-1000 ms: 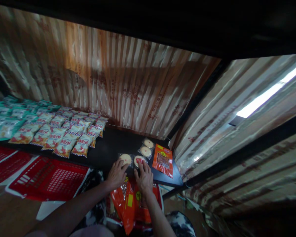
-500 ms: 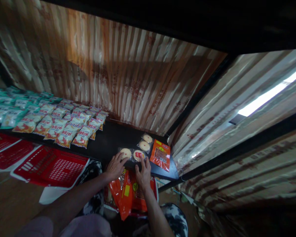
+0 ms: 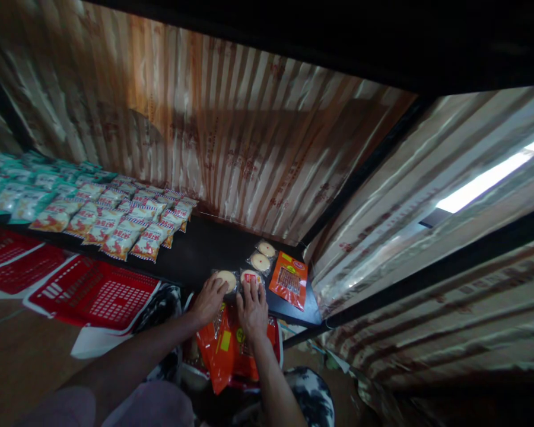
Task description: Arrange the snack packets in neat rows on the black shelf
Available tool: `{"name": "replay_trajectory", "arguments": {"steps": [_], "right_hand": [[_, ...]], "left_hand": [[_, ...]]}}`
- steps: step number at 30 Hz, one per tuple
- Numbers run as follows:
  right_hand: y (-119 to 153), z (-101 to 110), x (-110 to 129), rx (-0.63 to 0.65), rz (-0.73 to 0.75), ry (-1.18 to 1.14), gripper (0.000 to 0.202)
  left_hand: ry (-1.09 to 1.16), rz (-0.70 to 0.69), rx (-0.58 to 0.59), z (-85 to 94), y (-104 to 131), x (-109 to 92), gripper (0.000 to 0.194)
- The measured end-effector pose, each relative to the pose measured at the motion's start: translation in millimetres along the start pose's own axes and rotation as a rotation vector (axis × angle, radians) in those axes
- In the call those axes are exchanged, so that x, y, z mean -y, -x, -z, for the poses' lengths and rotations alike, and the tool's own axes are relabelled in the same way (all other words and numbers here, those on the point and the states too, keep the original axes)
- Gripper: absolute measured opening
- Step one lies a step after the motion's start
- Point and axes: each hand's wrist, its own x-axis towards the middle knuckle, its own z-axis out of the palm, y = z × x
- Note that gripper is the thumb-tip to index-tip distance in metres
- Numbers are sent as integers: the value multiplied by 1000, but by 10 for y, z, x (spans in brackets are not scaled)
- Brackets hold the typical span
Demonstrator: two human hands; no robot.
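Note:
On the front edge of the black shelf (image 3: 196, 246) lie two clear-wrapped round pale discs that look like biscuits or cakes. My left hand (image 3: 209, 299) rests its fingers on the left wrapped disc (image 3: 226, 279). My right hand (image 3: 253, 308) lies with fingers stretched over the right wrapped disc (image 3: 250, 276), which bears a red label. Two more wrapped discs (image 3: 260, 261) sit behind them. An orange snack packet (image 3: 289, 280) lies flat to their right. Below my hands, more orange packets (image 3: 222, 350) fill a red basket (image 3: 276, 335).
Several rows of white and orange snack bags (image 3: 122, 236) and green-topped bags (image 3: 31, 204) stand on the shelf's left. Red baskets (image 3: 98, 293) with white rims are below it. Corrugated sheeting (image 3: 249, 136) closes the back, and a dark frame post (image 3: 360, 172) marks the corner.
My right hand has shifted left and laid its fingers flatter over the labelled disc. My left hand stays at the left disc. The view has tilted slightly.

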Motion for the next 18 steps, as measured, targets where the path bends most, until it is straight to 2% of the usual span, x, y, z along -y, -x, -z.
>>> {"name": "replay_trajectory", "arguments": {"steps": [6, 9, 18], "right_hand": [[-40, 80, 3, 52, -91, 17, 47], [-43, 101, -18, 55, -104, 4, 47], [-44, 68, -192, 32, -136, -1, 47]], "left_hand": [[17, -50, 45, 54, -48, 34, 34], [-6, -25, 77, 115, -57, -12, 29], [-34, 15, 77, 184, -7, -149, 26]]}}
